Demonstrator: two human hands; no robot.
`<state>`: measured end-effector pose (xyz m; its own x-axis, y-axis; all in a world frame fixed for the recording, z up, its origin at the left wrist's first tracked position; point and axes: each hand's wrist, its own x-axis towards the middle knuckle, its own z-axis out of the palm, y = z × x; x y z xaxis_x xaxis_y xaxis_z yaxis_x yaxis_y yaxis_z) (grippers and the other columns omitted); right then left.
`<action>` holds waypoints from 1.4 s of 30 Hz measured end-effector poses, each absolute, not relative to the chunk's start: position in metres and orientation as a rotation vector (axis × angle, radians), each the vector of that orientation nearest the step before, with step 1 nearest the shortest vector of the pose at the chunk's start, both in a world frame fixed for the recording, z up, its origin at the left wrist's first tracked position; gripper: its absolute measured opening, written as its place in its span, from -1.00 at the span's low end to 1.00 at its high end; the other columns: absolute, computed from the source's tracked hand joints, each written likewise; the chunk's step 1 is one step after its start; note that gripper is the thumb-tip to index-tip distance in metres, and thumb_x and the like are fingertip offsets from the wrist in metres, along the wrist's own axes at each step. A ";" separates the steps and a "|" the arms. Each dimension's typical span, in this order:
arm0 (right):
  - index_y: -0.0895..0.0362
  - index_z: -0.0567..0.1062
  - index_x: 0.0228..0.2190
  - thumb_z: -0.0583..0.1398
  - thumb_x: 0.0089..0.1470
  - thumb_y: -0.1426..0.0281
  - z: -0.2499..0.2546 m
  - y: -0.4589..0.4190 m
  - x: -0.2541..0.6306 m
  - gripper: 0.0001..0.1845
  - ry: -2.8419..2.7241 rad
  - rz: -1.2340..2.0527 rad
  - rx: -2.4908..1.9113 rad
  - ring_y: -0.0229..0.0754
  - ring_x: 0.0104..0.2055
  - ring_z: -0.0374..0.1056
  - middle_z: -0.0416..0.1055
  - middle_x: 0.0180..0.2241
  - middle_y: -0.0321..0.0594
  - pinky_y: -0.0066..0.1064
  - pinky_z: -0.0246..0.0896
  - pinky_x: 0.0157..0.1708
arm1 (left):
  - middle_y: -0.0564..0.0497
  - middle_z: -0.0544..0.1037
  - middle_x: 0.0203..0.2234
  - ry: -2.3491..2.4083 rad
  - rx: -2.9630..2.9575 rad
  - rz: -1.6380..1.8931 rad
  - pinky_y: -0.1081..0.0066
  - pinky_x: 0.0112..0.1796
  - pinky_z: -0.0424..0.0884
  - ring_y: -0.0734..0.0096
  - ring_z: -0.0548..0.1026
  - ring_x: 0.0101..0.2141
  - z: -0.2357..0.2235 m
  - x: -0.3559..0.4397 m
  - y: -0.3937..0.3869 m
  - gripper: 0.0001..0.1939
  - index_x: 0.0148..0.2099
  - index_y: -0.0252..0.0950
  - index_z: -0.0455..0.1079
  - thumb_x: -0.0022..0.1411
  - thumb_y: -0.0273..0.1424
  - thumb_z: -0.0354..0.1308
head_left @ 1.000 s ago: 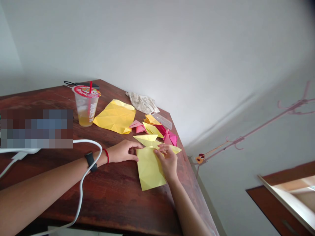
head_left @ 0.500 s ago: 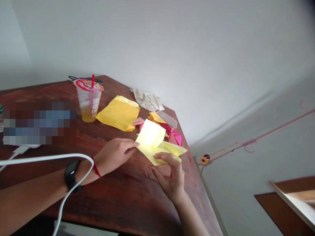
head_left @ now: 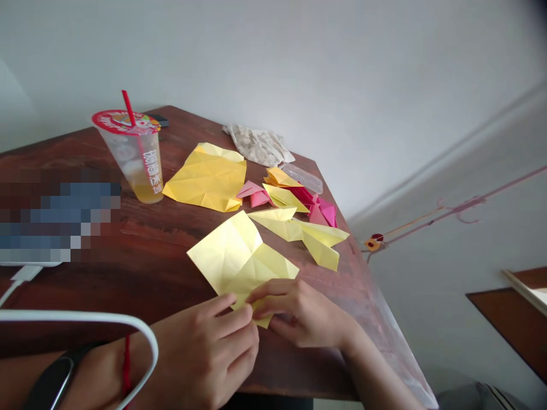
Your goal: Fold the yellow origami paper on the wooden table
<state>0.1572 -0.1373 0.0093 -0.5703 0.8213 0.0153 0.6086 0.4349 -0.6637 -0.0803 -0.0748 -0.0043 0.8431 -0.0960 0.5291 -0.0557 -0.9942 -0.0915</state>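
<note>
A creased, pale yellow square of paper (head_left: 235, 256) lies at a slant near the table's front edge. My left hand (head_left: 213, 353) has its fingers closed at the paper's near corner. Right beside it, my right hand (head_left: 305, 313) pinches the same near part, its fingertips almost meeting those of the left. The fingers cover some of that corner, so the fold there is partly hidden. Just beyond the sheet is a folded pale yellow paper piece (head_left: 294, 229) with pointed flaps.
Behind lie a larger yellow creased sheet (head_left: 209, 179), pink folded papers (head_left: 322, 212), and a crumpled whitish cloth (head_left: 260, 145). A drink cup (head_left: 143, 165) with a red straw stands left. A white cable (head_left: 85, 316) loops over my left forearm on the wooden table (head_left: 171, 273).
Both hands and the yellow sheet have come nearer to me, and the hands have drawn together at its near corner. The folded yellow piece now shows separately behind. The view has shifted.
</note>
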 end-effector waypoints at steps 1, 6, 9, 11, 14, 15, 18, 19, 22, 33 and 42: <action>0.14 0.62 -0.17 0.18 0.10 0.66 0.010 -0.136 0.160 -0.67 -2.335 0.945 -1.196 -0.18 -0.01 0.51 0.56 -0.02 -0.13 -0.39 0.42 -0.02 | -0.08 0.58 -0.27 0.123 -2.959 -0.868 0.17 -0.08 0.46 0.22 0.51 -0.21 -0.007 -0.080 -0.072 -0.77 -0.12 -0.33 0.55 0.40 -0.52 0.04; 0.13 0.64 -0.13 0.25 0.16 0.58 0.012 -0.129 0.170 -0.74 -2.223 1.134 -1.152 -0.15 0.05 0.50 0.54 0.05 -0.06 -0.34 0.39 0.06 | -0.04 0.60 -0.29 0.134 -3.074 -0.884 0.24 -0.08 0.50 0.26 0.54 -0.20 -0.028 -0.086 -0.044 -0.76 -0.14 -0.29 0.54 0.42 -0.56 0.03; 0.12 0.61 -0.09 0.30 0.21 0.42 0.006 -0.125 0.169 -0.78 -2.025 1.167 -1.306 -0.17 -0.06 0.52 0.59 -0.08 -0.11 -0.35 0.41 -0.05 | -0.01 0.60 -0.34 0.083 -3.152 -0.944 0.30 -0.09 0.52 0.31 0.55 -0.22 -0.034 -0.090 -0.036 -0.76 -0.15 -0.27 0.54 0.43 -0.55 0.04; 0.13 0.60 -0.17 0.31 0.23 0.31 -0.001 -0.123 0.167 -0.82 -1.827 1.158 -1.468 -0.21 -0.20 0.49 0.59 -0.22 -0.19 -0.42 0.38 -0.20 | 0.01 0.58 -0.39 0.031 -3.205 -0.979 0.34 -0.11 0.52 0.33 0.55 -0.24 -0.034 -0.091 -0.036 -0.77 -0.19 -0.25 0.55 0.43 -0.54 0.07; 0.15 0.54 -0.36 0.27 0.27 0.22 -0.011 -0.121 0.163 -0.74 -1.637 1.140 -1.631 -0.30 -0.40 0.33 0.49 -0.42 -0.30 -0.49 0.20 -0.41 | 0.03 0.56 -0.43 -0.022 -3.269 -1.007 0.38 -0.14 0.52 0.37 0.54 -0.28 -0.032 -0.093 -0.037 -0.77 -0.20 -0.25 0.55 0.44 -0.54 0.07; 0.15 0.51 -0.41 0.27 0.27 0.20 -0.013 -0.120 0.163 -0.70 -1.610 1.136 -1.660 -0.32 -0.44 0.27 0.44 -0.46 -0.33 -0.50 0.13 -0.46 | 0.03 0.56 -0.43 -0.043 -3.289 -1.008 0.39 -0.16 0.52 0.38 0.53 -0.30 -0.032 -0.093 -0.036 -0.76 -0.19 -0.26 0.54 0.44 -0.55 0.06; 0.15 0.46 -0.47 0.26 0.27 0.17 -0.014 -0.119 0.162 -0.63 -1.596 1.138 -1.699 -0.35 -0.49 0.14 0.31 -0.54 -0.38 -0.49 0.00 -0.53 | 0.03 0.54 -0.43 -0.087 -3.351 -0.961 0.40 -0.21 0.52 0.39 0.51 -0.34 -0.033 -0.095 -0.034 -0.75 -0.10 -0.28 0.54 0.46 -0.55 0.02; 0.15 0.45 -0.49 0.25 0.27 0.17 -0.014 -0.118 0.162 -0.62 -1.604 1.138 -1.707 -0.35 -0.49 0.14 0.31 -0.54 -0.38 -0.49 0.00 -0.53 | 0.03 0.54 -0.43 -0.092 -3.371 -0.931 0.40 -0.23 0.51 0.39 0.50 -0.35 -0.034 -0.095 -0.033 -0.74 -0.04 -0.29 0.53 0.47 -0.54 0.01; 0.14 0.50 -0.45 0.21 0.31 0.18 -0.016 -0.118 0.160 -0.64 -1.593 1.054 -1.767 -0.33 -0.47 0.20 0.37 -0.50 -0.33 -0.49 0.06 -0.52 | 0.04 0.52 -0.44 -0.112 -3.410 -0.872 0.39 -0.27 0.49 0.38 0.47 -0.38 -0.037 -0.095 -0.033 -0.72 0.05 -0.32 0.50 0.49 -0.52 -0.02; 0.09 0.61 -0.16 0.18 0.32 0.40 -0.031 -0.118 0.151 -0.82 -1.727 0.614 -1.804 -0.25 -0.36 0.46 0.56 -0.35 -0.24 -0.48 0.34 -0.37 | 0.00 0.48 -0.38 -0.375 -3.497 -0.820 0.38 -0.32 0.41 0.36 0.40 -0.38 -0.043 -0.094 -0.039 -0.66 -0.13 -0.29 0.52 0.45 -0.60 -0.10; 0.11 0.63 -0.05 0.11 0.34 0.45 -0.029 -0.117 0.150 -0.70 -1.996 0.448 -1.787 -0.21 -0.40 0.39 0.45 -0.43 -0.23 -0.40 0.25 -0.43 | 0.01 0.45 -0.41 -0.335 -3.497 -0.847 0.36 -0.37 0.39 0.35 0.37 -0.39 -0.046 -0.091 -0.038 -0.71 -0.19 -0.30 0.52 0.41 -0.60 -0.03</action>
